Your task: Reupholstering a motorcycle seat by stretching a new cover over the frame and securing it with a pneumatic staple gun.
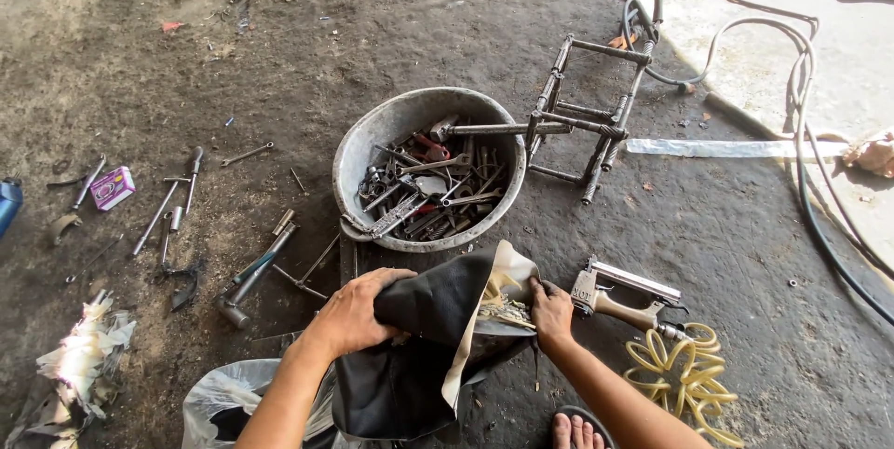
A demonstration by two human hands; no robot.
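while the person crouches over the dirty floor (pixel 708 225), the head view shows both hands busy on a black seat cover (pixel 424 337) with a pale lining, lying just in front of them over a clear plastic bag (pixel 219 398). the left hand (pixel 354 314) has its grip pressed down and closed over a bunched fold of the black material. the right hand (pixel 551 311) pinches the frayed, pale edge of the cover, fingers curled tight on it. just beside that hand lies a pneumatic stapler (pixel 619 295), with a coiled yellow air hose (pixel 680 374) trailing from it. beyond the cover sits a grey basin (pixel 368 146) full of wrenches and other tools, and a metal frame (pixel 591 109) leans by its rim. more tools (pixel 177 202) lie scattered to the left. the worn edge looks likely to tear further if pulled hard. a bare foot (pixel 577 430) sits near the hose, so a snag there could drag the stapler.
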